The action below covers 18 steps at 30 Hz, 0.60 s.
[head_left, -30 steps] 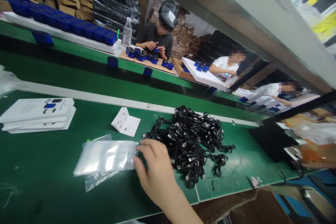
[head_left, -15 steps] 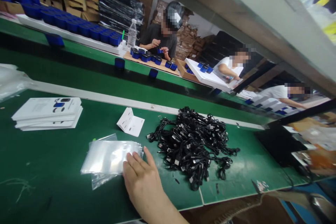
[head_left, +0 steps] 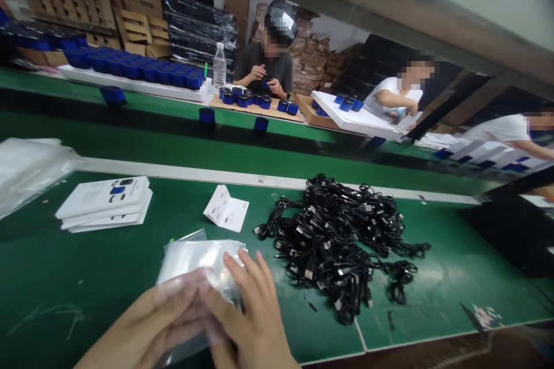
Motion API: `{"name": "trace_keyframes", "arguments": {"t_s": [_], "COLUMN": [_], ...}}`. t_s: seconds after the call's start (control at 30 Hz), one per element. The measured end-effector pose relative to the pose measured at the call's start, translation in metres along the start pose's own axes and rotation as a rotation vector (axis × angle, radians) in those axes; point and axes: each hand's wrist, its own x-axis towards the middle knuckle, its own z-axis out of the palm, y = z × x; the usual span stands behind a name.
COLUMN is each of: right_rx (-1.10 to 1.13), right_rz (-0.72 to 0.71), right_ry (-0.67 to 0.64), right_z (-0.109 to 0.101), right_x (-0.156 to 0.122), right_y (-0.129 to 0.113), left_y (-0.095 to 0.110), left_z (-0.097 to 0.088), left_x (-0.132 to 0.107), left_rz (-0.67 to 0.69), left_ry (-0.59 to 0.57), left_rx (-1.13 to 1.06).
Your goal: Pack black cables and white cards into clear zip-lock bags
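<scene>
My left hand (head_left: 147, 326) and my right hand (head_left: 249, 317) are together at the bottom of the view, on a stack of clear zip-top plastic bags (head_left: 199, 256). A loose bag seems pinched between them, with its film lying across my left fingers. To the right of my right hand lies a tangled heap of black USB cables (head_left: 337, 248), not touching it. Farther up sit a folded white card (head_left: 227, 207) and a stack of white printed leaflets (head_left: 104, 204).
The hands work over a green workbench (head_left: 433, 288), with a white plastic bag (head_left: 30, 170) at its left. Beyond a green conveyor belt (head_left: 130, 138), a co-worker (head_left: 264, 60) handles blue-rimmed round containers (head_left: 242, 101). Other co-workers (head_left: 393, 95) sit farther right.
My left hand has entered at the bottom left and joined my right hand on the bags. The bags now sit under both hands, and the whole view has shifted slightly.
</scene>
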Motion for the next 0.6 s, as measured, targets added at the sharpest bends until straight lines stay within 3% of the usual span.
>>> {"name": "trace_keyframes", "arguments": {"t_s": [0.17, 0.3, 0.43, 0.53, 0.6], "right_rx": [0.587, 0.969, 0.996, 0.911, 0.779], "right_rz": [0.501, 0.761, 0.96, 0.952, 0.905], "right_ry": [-0.082, -0.195, -0.297, -0.345, -0.349], "right_z": [-0.019, -0.017, -0.011, -0.01, -0.009], "right_x": [-0.006, -0.001, 0.008, 0.011, 0.012], "right_y": [0.021, 0.025, 0.017, 0.015, 0.015], "left_y": [0.005, 0.006, 0.0, -0.003, -0.004], "left_z": [0.01, 0.01, 0.001, -0.009, -0.015], "left_x": [-0.003, -0.006, -0.001, 0.004, 0.006], "left_rz": [0.05, 0.172, 0.292, 0.346, 0.488], "left_ry": [0.202, 0.213, 0.166, 0.134, 0.213], "left_rx": [0.148, 0.325, 0.464, 0.607, 0.774]}}
